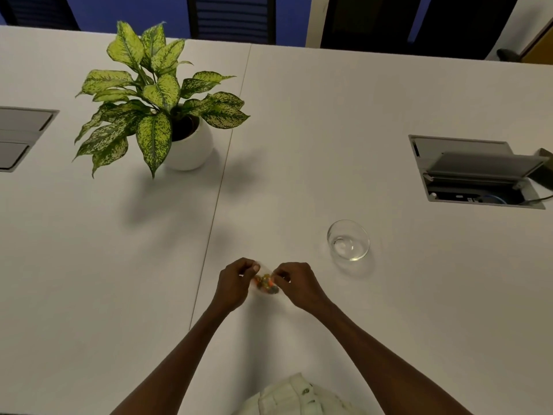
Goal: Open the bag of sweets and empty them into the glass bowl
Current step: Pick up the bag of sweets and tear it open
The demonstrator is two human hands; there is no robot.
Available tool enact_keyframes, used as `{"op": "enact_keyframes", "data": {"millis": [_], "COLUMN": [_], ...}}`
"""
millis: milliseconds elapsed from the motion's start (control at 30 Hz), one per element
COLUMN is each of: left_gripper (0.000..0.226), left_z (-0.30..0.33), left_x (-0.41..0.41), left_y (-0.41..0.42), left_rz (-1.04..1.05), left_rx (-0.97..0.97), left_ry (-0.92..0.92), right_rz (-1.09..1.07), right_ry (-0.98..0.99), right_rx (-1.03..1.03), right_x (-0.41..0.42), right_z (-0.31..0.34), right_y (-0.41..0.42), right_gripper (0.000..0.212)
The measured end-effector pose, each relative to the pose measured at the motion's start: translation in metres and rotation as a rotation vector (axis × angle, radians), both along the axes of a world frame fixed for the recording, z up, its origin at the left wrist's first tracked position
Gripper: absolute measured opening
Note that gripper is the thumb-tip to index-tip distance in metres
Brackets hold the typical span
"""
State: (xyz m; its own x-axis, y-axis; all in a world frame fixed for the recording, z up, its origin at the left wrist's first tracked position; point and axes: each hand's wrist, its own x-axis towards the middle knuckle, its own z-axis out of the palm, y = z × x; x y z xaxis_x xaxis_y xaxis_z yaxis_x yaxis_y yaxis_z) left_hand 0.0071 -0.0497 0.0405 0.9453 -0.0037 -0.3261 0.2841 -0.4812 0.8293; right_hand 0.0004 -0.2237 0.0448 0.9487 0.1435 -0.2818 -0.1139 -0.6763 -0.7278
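Head camera looks down on a white table [329,145] where two bare hands meet near the front edge. Between them sits a small clear bag of sweets [265,283], its contents showing as orange, yellow and dark specks through the plastic. The left hand [236,283] has its fingers curled, thumb and fingertips pinching the bag's upper left edge. The right hand [294,283] mirrors it, fingers bent and pinching the upper right edge, so the top of the bag is gripped from both sides. Whether the bag rests on the table or is lifted just off it cannot be told, and the blur hides whether its top is torn. An empty glass bowl [348,240] stands upright on the table, up and to the right of the hands, apart from them. Farther back on the left stands a potted plant [158,97] with speckled green leaves in a round white pot. An open cable hatch [475,172] is set into the table at the far right
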Motion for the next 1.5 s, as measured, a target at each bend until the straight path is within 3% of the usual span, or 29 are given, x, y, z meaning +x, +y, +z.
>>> {"op": "enact_keyframes", "data": {"millis": [100,200,333,500,900,1367,1500], "left_gripper": [0.014,0.024,0.018,0.018,0.020,0.025,0.016], "left_z": [0.008,0.016,0.029,0.043,0.045,0.044,0.044], "left_x": [-0.002,-0.012,-0.021,-0.018,-0.018,-0.008,-0.004], "left_y": [-0.014,-0.031,-0.050,-0.059,-0.048,-0.047,-0.051], "left_rz": [0.185,0.372,0.357,0.364,0.320,0.128,0.141], "left_rx": [-0.041,-0.189,-0.567,-0.698,-0.664,-0.399,-0.462], "left_ry": [-0.029,0.095,0.240,0.217,0.200,0.100,0.166], "right_rz": [-0.063,-0.139,-0.216,-0.210,-0.279,-0.412,-0.402], "right_ry": [-0.010,-0.037,-0.092,-0.142,-0.091,0.008,-0.017], "right_rx": [0.030,0.053,0.066,0.055,0.179,0.209,0.213], "right_x": [0.002,0.004,0.004,-0.002,-0.010,-0.003,-0.001], "right_z": [0.006,0.013,0.023,0.033,0.045,0.046,0.046], "right_y": [-0.002,-0.005,-0.006,-0.004,-0.001,-0.007,-0.011], "right_gripper": [0.012,0.012,0.017,0.018,0.019,0.015,0.018]}}
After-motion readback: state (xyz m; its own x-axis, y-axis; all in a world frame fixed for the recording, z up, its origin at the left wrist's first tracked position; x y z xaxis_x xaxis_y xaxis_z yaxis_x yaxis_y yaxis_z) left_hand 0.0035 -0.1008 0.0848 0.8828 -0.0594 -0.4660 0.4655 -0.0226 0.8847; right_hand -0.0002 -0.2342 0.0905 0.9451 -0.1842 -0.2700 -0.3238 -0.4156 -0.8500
